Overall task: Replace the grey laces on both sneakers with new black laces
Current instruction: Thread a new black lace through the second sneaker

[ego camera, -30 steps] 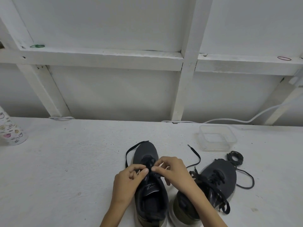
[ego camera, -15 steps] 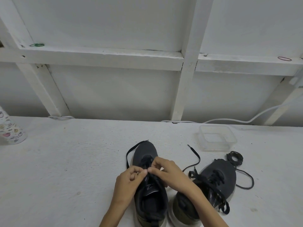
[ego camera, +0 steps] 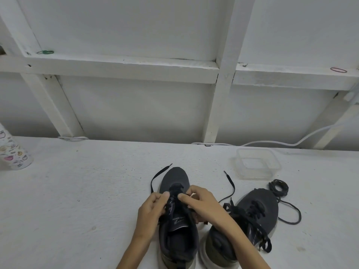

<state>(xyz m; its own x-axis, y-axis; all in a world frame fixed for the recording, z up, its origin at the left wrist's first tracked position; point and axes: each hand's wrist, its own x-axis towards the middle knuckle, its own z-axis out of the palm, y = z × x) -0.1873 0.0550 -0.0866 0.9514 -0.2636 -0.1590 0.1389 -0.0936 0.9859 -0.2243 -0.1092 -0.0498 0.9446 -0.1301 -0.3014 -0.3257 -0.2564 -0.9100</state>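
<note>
White table (ego camera: 77, 191) holds sneaker (ego camera: 175, 177); left hand (ego camera: 150, 208), right hand (ego camera: 202, 202) pinch black lace (ego camera: 155, 175).

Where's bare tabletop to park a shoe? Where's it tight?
Free: the white tabletop between the patterned cup and the dark grey sneaker being laced; also the strip behind its toe. Tight: right side, where the second dark sneaker, clear plastic container, coiled dark lace and a loose black lace end crowd.

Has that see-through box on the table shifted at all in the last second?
No. The clear container sits in the same spot as before, just in front of the white cable along the wall and just behind the coiled lace.
</note>
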